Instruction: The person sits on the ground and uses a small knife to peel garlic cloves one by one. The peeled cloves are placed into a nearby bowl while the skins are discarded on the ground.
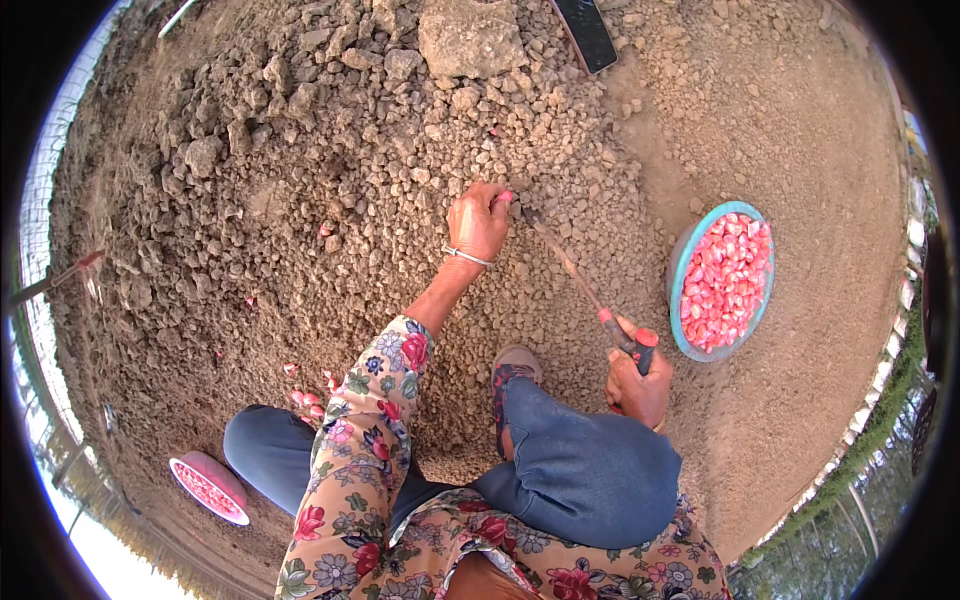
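Observation:
My left hand point(480, 221) is low over the cloddy soil, with a small pink-coated piece point(505, 196) pinched between thumb and fingers. My right hand point(637, 379) grips the dark, red-ended handle of a long, thin-shafted hand tool point(574, 270); its dark metal tip meets the soil just right of my left fingertips. Right of that tool stands a teal plastic basin point(676, 300) heaped with pink-coated pieces, perhaps garlic cloves point(724, 285). Several similar pieces point(306, 400) lie on the soil beside my left sleeve, and single ones are scattered farther up.
A pink basin point(238, 484) with more pink pieces stands at lower left. A smartphone point(589, 34) lies on the soil at the top, near a large clod point(472, 37). My shoe point(516, 366) rests between the hands. A rod with a reddish end point(56, 279) juts in from the left.

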`<state>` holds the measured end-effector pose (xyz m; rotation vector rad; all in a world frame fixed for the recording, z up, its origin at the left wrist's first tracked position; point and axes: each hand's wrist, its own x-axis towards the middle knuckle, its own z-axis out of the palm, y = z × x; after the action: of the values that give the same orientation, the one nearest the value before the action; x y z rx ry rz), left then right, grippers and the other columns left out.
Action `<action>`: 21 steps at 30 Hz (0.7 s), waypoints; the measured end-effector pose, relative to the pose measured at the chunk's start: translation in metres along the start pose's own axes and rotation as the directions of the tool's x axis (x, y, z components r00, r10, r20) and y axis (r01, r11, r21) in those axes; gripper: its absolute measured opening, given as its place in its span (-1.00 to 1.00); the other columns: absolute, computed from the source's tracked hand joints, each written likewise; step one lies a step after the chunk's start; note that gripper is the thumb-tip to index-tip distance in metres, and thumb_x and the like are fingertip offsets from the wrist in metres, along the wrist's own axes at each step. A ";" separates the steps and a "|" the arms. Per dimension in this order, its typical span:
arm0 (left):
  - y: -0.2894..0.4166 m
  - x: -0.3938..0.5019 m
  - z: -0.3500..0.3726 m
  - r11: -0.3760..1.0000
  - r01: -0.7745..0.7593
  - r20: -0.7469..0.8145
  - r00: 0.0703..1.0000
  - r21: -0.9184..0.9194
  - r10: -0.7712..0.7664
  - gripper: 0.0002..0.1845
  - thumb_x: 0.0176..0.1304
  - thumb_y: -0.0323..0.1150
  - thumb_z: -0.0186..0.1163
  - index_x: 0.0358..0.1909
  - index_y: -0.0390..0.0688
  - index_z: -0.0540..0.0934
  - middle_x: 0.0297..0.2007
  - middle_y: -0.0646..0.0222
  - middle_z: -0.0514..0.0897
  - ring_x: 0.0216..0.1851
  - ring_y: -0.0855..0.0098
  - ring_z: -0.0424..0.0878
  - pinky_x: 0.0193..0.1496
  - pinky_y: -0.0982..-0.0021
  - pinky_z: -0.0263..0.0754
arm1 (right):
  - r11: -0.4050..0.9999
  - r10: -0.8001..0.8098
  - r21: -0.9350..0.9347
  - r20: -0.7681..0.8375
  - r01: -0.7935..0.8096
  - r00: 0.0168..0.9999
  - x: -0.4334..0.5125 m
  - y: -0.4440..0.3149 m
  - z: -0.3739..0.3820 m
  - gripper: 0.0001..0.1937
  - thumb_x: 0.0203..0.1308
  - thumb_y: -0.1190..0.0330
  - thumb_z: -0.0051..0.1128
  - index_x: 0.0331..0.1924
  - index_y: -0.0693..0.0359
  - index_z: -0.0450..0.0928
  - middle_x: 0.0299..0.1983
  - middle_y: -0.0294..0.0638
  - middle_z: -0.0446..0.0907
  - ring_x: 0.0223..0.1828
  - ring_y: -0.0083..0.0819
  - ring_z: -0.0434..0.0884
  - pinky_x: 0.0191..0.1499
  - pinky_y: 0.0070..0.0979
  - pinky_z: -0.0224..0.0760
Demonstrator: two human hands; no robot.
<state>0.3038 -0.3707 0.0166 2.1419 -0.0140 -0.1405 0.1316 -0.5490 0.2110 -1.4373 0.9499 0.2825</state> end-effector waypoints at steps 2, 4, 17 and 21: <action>0.001 0.003 0.005 1.000 -0.012 -0.021 1.000 0.025 0.012 -0.88 0.16 -0.45 0.29 -0.27 -0.24 0.70 -0.37 0.16 0.68 -0.41 0.24 0.65 -0.28 0.30 0.53 | 1.000 -0.004 0.006 -0.018 0.004 1.000 -0.001 0.002 -0.001 -0.55 0.23 0.57 0.02 0.23 0.41 0.40 -0.64 -0.42 0.34 -0.76 -0.71 0.21 -0.71 -0.63 0.10; 0.002 0.004 0.006 0.999 -0.004 -0.027 1.000 0.038 0.005 -0.89 0.17 -0.42 0.27 -0.28 -0.21 0.69 -0.36 0.14 0.67 -0.37 0.15 0.65 -0.26 0.22 0.52 | 1.000 -0.003 0.005 -0.022 0.003 1.000 -0.002 0.004 -0.002 -0.56 0.25 0.57 0.03 0.23 0.40 0.41 -0.63 -0.43 0.35 -0.76 -0.72 0.23 -0.71 -0.64 0.12; 0.002 0.006 -0.004 0.996 0.081 0.067 0.995 -0.036 -0.078 -0.90 0.17 -0.39 0.26 -0.32 -0.17 0.68 -0.30 0.14 0.68 -0.27 0.03 0.66 -0.19 0.13 0.53 | 0.989 -0.015 0.149 -0.004 0.015 1.000 0.002 0.013 -0.001 -0.57 0.28 0.61 0.02 0.25 0.41 0.39 -0.61 -0.42 0.37 -0.74 -0.73 0.25 -0.70 -0.63 0.16; 0.001 0.008 0.004 0.999 0.031 0.037 0.999 0.019 -0.032 -0.87 0.16 -0.43 0.32 -0.27 -0.25 0.70 -0.37 0.18 0.69 -0.42 0.27 0.65 -0.30 0.31 0.52 | 0.985 0.017 0.171 0.016 -0.019 1.000 0.003 0.007 -0.004 -0.56 0.29 0.59 0.01 0.26 0.42 0.36 -0.64 -0.43 0.33 -0.74 -0.72 0.24 -0.71 -0.62 0.16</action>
<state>0.3118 -0.3755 0.0149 2.1588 -0.0032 -0.1992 0.1272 -0.5523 0.2049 -1.2681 0.9530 0.2186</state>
